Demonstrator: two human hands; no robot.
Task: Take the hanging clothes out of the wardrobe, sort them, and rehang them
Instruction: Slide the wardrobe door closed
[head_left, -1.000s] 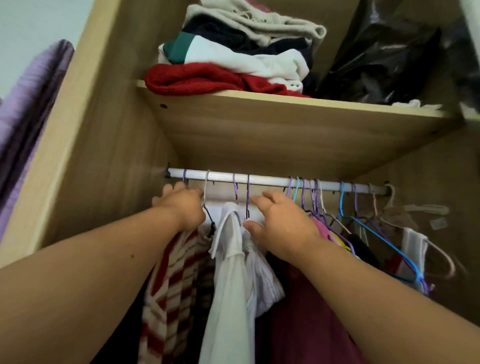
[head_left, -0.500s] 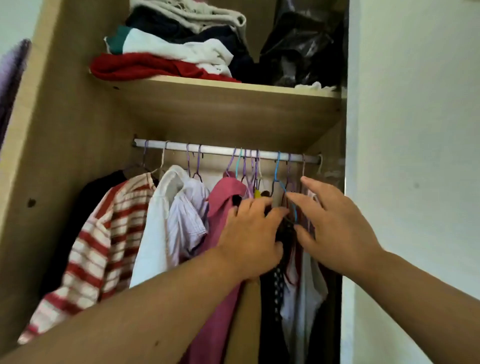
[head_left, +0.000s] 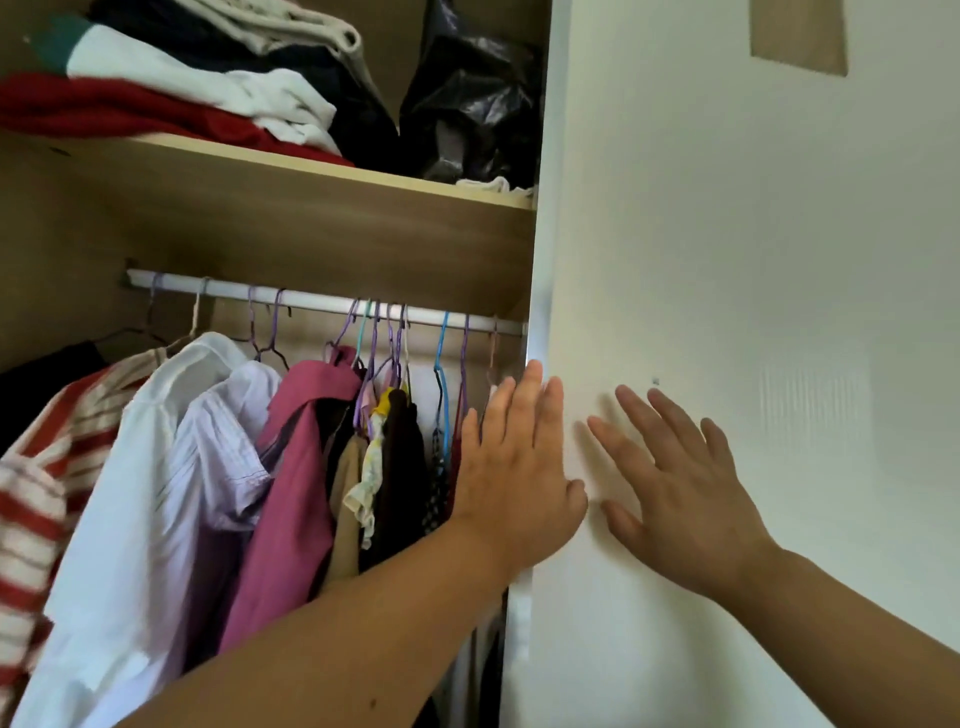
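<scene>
step: opening up the wardrobe (head_left: 62, 249) before anything comes out; I judge I am pushing the white door (head_left: 727, 312) aside to uncover the right end of the rail (head_left: 322, 302)
next move: a flat, steady push toward the right, then a grip on the hangers (head_left: 441, 358) to lift garments off; nothing looks taken out yet
door: largest thing in view, it fills the right half and hides whatever hangs behind it
shelf (head_left: 311, 208): runs above the rail, with a folded pile (head_left: 182, 88) toward its left and a black plastic bag (head_left: 467, 104) at its right end
hanging clothes (head_left: 291, 467): on the rail under the shelf, packed close; striped top (head_left: 41, 467) at the left, then white shirt (head_left: 145, 493), lilac shirt (head_left: 223, 441), pink garment (head_left: 306, 426), dark pieces (head_left: 402, 467) nearest the door's edge
left hand (head_left: 519, 467): open, fingers straight, palm laid across the door's left edge
right hand (head_left: 675, 499): open, fingers spread, flat on the door face just beside the left hand
in the way: the door itself; the bunched hangers beside its edge may snag each other when lifted
</scene>
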